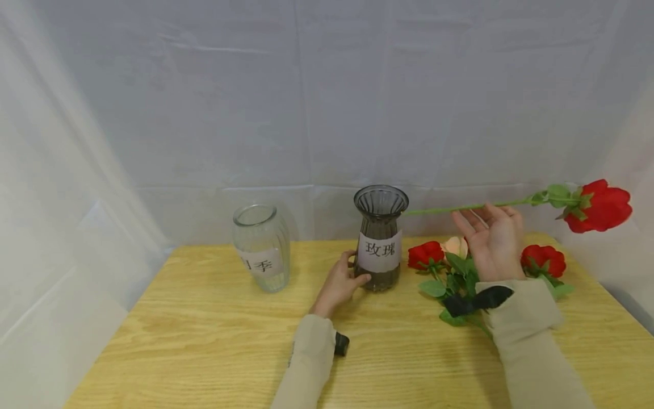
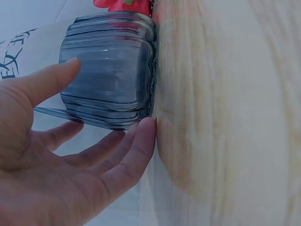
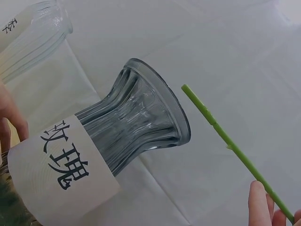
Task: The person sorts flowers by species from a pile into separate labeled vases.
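Note:
A grey fluted glass vase (image 1: 379, 278) with a white paper label stands upright on the table. My left hand (image 1: 341, 282) holds its lower part, thumb at the front and fingers on the far side; the left wrist view shows the thumb by the vase base (image 2: 113, 70). My right hand (image 1: 494, 241) pinches the green stem of a red rose (image 1: 599, 205), held almost level above the table. The bloom points right. In the right wrist view, the bare stem end (image 3: 186, 88) is just outside the vase's flared mouth (image 3: 162, 101), apart from it.
A clear glass vase (image 1: 261, 250) with a label stands to the left. Under my right arm lie several flowers on the wooden table (image 1: 214, 341), among them two red blooms (image 1: 425, 254) and a pale peach one (image 1: 455, 246). White cloth (image 1: 327, 113) hangs behind.

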### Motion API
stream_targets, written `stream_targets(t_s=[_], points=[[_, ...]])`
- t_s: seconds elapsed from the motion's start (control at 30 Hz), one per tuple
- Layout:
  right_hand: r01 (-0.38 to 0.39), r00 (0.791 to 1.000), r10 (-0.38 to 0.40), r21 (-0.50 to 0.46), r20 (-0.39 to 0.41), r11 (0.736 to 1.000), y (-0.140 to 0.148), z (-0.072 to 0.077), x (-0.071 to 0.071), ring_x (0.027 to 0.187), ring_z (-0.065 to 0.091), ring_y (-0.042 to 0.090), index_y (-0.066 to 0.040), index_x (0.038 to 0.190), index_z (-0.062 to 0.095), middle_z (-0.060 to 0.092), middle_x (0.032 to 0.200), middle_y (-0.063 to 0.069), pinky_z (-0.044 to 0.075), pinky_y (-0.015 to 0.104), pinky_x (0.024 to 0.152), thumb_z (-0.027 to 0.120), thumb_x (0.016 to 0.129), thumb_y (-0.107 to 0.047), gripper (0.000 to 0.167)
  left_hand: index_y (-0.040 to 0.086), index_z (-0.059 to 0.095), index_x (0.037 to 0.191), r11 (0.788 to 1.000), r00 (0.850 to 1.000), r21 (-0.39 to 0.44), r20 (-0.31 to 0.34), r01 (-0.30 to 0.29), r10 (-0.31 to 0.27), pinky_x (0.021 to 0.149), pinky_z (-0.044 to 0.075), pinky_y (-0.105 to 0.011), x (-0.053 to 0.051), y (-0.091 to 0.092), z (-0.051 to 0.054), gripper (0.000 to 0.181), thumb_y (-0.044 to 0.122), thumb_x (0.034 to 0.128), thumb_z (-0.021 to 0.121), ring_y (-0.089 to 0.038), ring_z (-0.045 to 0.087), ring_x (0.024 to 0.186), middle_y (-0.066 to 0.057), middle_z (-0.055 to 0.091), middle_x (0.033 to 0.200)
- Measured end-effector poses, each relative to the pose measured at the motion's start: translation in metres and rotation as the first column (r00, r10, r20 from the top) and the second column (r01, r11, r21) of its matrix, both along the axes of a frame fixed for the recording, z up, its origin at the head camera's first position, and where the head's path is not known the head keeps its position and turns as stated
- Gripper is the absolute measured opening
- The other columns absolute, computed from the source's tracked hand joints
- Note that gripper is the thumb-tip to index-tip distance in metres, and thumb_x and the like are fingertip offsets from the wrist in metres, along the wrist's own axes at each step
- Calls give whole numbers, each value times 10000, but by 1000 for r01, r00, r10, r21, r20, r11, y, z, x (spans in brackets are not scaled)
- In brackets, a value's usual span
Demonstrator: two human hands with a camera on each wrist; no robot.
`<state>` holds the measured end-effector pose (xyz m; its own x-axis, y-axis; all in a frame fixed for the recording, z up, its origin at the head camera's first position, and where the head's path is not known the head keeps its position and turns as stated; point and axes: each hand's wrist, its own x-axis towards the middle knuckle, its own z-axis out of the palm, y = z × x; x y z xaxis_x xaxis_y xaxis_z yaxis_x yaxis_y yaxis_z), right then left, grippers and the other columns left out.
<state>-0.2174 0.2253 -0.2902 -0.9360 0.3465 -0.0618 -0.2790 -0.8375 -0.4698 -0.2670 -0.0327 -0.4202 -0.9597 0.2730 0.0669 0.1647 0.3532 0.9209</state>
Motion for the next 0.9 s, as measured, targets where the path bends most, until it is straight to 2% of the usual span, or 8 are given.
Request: stream_targets(t_s=[0.17,0.4,0.67,0.9], points=[[-2,1000,2,3,5,1000,-3,2,-3,881,568,319,-131,1142,307,460,1039,115,596,451,805,454,1070,-38,188,-70,362,1491,1000,1000,-1,-3,1,-1,908,547,-470,0,0,0,658,41,943,709,-448,584,1185,-312,505,1367],[23,1000,-23,36,15,999,-12,5,-8,886,592,335,-108,1130,342,487,1040,131,608,465,738,438,1066,-9,152,-68,365,1491,1000,1000,-5,-5,0,0,913,545,-472,0,0,2,656,40,943,709,-450,582,1185,-311,510,1361],[69,998,-70,172,-2,983,-27,5,-12,822,606,319,-101,1128,370,516,1052,127,612,441,722,456,1061,-11,141,-61,369,1495,1000,1000,-2,-4,0,0,900,550,-459,1,2,2,658,41,942,710,-432,595,1162,-305,518,1348],[107,994,-101,293,-35,950,-36,7,-17,766,604,288,-77,1077,372,483,1094,127,611,431,731,457,1065,-43,93,-64,375,1491,1000,1000,-1,-11,6,-6,906,545,-463,1,2,2,656,38,937,711,-430,599,1150,-307,524,1341]])
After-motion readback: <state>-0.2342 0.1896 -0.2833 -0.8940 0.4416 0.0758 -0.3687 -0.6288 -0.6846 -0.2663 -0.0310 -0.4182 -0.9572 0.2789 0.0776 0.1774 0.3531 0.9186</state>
